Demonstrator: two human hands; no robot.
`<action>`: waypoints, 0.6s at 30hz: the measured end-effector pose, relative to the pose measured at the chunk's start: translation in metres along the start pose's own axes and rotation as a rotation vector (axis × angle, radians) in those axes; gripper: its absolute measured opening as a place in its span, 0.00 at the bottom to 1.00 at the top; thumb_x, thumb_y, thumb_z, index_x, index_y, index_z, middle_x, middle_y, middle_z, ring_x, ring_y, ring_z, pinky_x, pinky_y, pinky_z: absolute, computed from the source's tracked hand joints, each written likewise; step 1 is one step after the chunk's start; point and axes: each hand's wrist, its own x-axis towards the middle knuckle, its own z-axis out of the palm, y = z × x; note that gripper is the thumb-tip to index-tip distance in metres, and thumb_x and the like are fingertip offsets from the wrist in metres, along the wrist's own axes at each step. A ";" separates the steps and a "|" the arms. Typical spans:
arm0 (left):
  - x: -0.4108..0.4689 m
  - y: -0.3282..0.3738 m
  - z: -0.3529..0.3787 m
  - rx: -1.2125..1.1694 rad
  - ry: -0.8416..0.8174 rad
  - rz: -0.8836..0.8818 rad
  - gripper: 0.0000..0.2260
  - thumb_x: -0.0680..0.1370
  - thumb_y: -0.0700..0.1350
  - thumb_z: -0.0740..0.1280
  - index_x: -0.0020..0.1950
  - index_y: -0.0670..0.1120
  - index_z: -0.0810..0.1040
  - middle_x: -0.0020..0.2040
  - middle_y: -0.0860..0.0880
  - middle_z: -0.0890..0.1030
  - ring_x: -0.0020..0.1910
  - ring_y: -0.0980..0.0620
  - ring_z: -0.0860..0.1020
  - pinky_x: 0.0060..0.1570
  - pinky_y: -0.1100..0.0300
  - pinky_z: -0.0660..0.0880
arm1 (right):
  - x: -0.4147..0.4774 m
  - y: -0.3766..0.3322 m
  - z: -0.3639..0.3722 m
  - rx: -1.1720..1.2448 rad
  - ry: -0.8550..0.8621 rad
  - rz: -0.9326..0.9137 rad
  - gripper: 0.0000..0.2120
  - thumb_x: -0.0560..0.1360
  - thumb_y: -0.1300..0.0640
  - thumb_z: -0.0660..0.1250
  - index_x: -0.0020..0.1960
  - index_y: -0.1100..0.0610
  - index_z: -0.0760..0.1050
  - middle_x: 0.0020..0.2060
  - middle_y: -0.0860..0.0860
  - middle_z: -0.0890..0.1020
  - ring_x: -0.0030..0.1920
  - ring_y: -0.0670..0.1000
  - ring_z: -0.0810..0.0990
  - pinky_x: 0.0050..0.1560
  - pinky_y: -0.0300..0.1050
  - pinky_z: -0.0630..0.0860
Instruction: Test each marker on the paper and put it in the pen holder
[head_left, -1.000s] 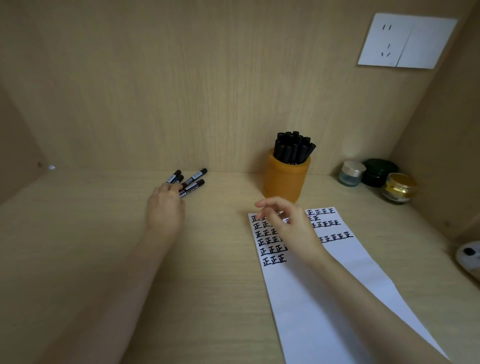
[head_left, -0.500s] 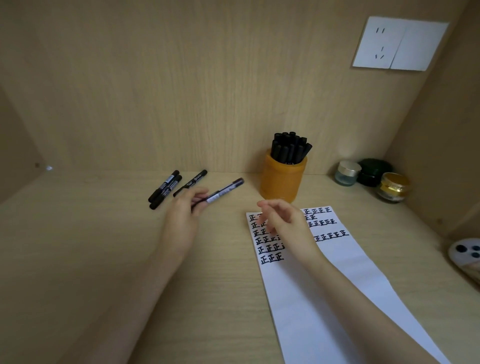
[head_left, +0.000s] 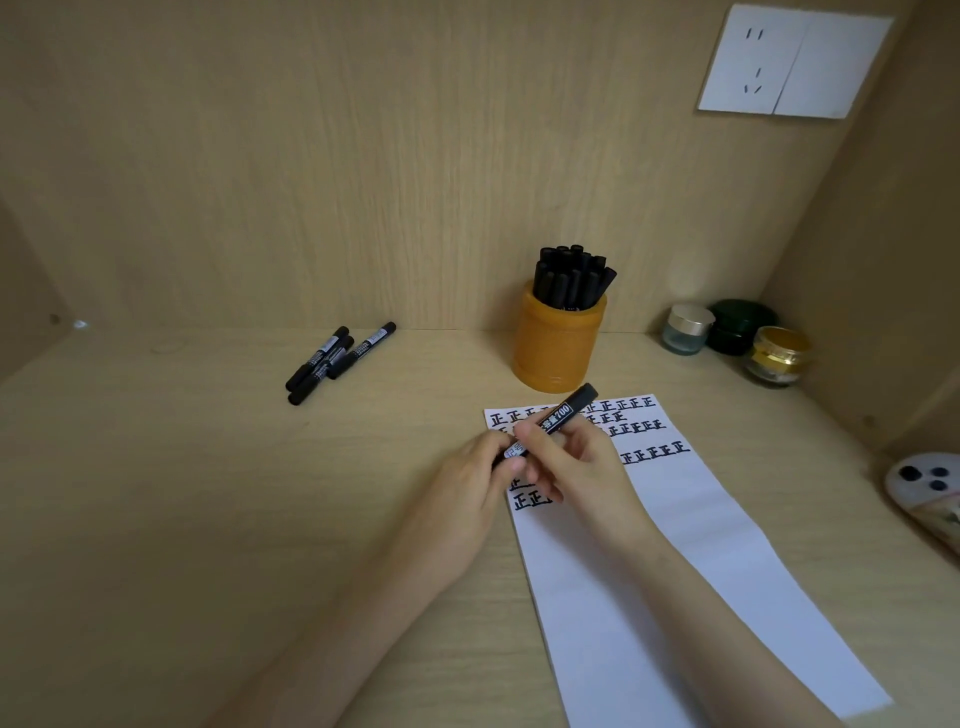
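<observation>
The paper (head_left: 649, 571) lies under my wrists. Beyond my knuckles stands the pen holder (head_left: 558, 343). My left hand (head_left: 467, 493) and right hand (head_left: 582, 462) both pinch one marker (head_left: 561, 415); three spare markers (head_left: 332, 358) lie far left.

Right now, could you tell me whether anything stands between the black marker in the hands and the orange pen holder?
Nothing visible does. Both hands, left and right, hold the black marker over the white paper; the orange pen holder stands just beyond, though already crowded with markers.
</observation>
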 end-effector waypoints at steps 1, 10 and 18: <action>-0.001 -0.001 0.002 0.019 -0.018 0.003 0.06 0.82 0.45 0.56 0.49 0.48 0.72 0.45 0.53 0.78 0.45 0.55 0.75 0.48 0.58 0.71 | -0.002 0.000 0.000 -0.005 -0.019 -0.002 0.07 0.78 0.60 0.65 0.43 0.61 0.74 0.26 0.54 0.73 0.26 0.45 0.71 0.26 0.34 0.66; -0.003 0.007 0.001 -0.141 -0.145 -0.039 0.10 0.82 0.49 0.56 0.42 0.53 0.71 0.28 0.56 0.71 0.29 0.56 0.66 0.33 0.59 0.63 | -0.012 0.000 -0.010 -0.014 -0.066 -0.008 0.10 0.79 0.55 0.63 0.42 0.61 0.71 0.24 0.50 0.72 0.26 0.46 0.68 0.28 0.35 0.65; -0.003 0.004 -0.002 -0.356 -0.205 -0.056 0.12 0.79 0.54 0.58 0.46 0.48 0.74 0.41 0.31 0.76 0.30 0.51 0.64 0.31 0.61 0.63 | -0.016 -0.002 -0.009 -0.001 -0.079 -0.037 0.12 0.76 0.53 0.63 0.44 0.62 0.72 0.24 0.49 0.71 0.25 0.44 0.68 0.28 0.34 0.65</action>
